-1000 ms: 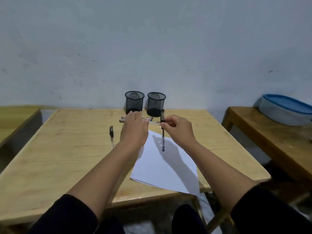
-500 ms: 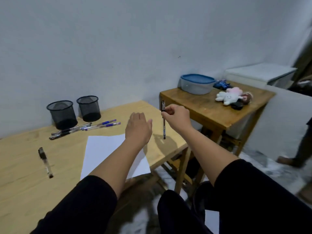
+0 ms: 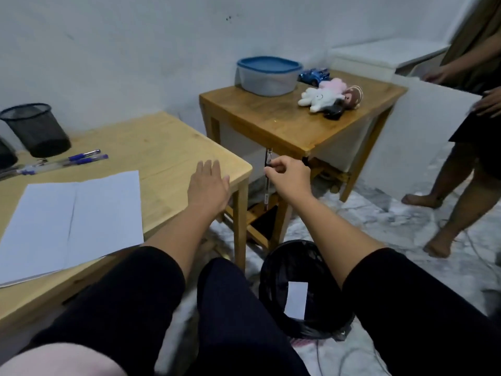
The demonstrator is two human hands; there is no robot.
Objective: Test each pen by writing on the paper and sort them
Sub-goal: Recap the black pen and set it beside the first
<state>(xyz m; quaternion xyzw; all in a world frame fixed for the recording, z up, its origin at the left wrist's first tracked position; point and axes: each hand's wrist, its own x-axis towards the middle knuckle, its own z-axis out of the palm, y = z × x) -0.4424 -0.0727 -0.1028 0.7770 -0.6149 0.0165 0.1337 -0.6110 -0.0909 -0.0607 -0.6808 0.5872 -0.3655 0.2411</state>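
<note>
My right hand (image 3: 290,177) pinches a black pen (image 3: 267,191) near its top; the pen hangs upright, tip down, off the right edge of the table and above a black mesh bin (image 3: 303,291) on the floor. My left hand (image 3: 208,185) hovers with straight fingers over the table's right corner (image 3: 238,169). White paper (image 3: 73,221) lies on the table at the left. Several pens (image 3: 67,161), some with blue caps, lie beyond the paper in front of a black mesh cup (image 3: 35,130). A second cup (image 3: 5,156) is cut off at the left edge.
A darker side table (image 3: 271,123) carries a blue-lidded tub (image 3: 268,74), a plush toy (image 3: 325,97) and a blue toy car (image 3: 314,76). Another person (image 3: 466,147) stands barefoot at the right beside a white board (image 3: 417,137). The bin holds a white slip.
The view has swung right and down. My right hand carried the pen from over the paper past the table edge, above the floor bin. My left hand followed to the table corner.
</note>
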